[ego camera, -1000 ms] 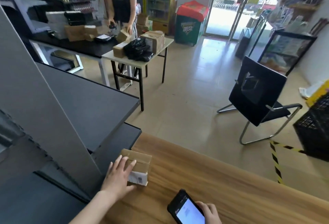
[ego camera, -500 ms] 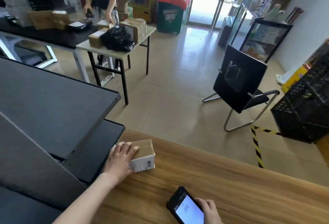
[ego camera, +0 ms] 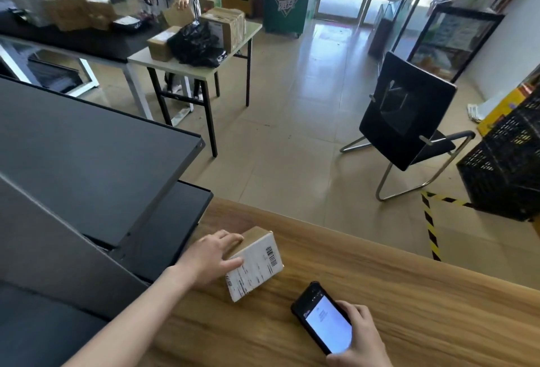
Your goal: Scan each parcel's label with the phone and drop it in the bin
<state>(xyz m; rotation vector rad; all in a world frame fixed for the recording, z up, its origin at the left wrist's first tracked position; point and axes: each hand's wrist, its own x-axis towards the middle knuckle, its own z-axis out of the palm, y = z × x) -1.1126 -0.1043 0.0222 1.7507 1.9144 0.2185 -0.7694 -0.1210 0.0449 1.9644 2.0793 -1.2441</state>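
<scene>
A small cardboard parcel [ego camera: 257, 261] rests on the wooden counter [ego camera: 423, 302], tipped so its white barcode label faces up toward me. My left hand [ego camera: 211, 258] grips its left side, fingers over the top and thumb on the label face. My right hand [ego camera: 362, 334] holds a black phone [ego camera: 323, 318] low and to the right of the parcel, its lit screen facing up. A black slatted crate [ego camera: 505, 168] stands on the floor at the far right.
Dark grey shelf boards [ego camera: 96, 162] crowd the left. A black chair [ego camera: 406, 115] stands on the tiled floor beyond the counter. Yellow-black tape [ego camera: 431, 226] marks the floor. Another person works at a table [ego camera: 204, 63] with boxes and a black bag.
My left hand has slid the parcel rightward on the counter and tipped it so the label faces up. The phone stays in my right hand, a little nearer the parcel.
</scene>
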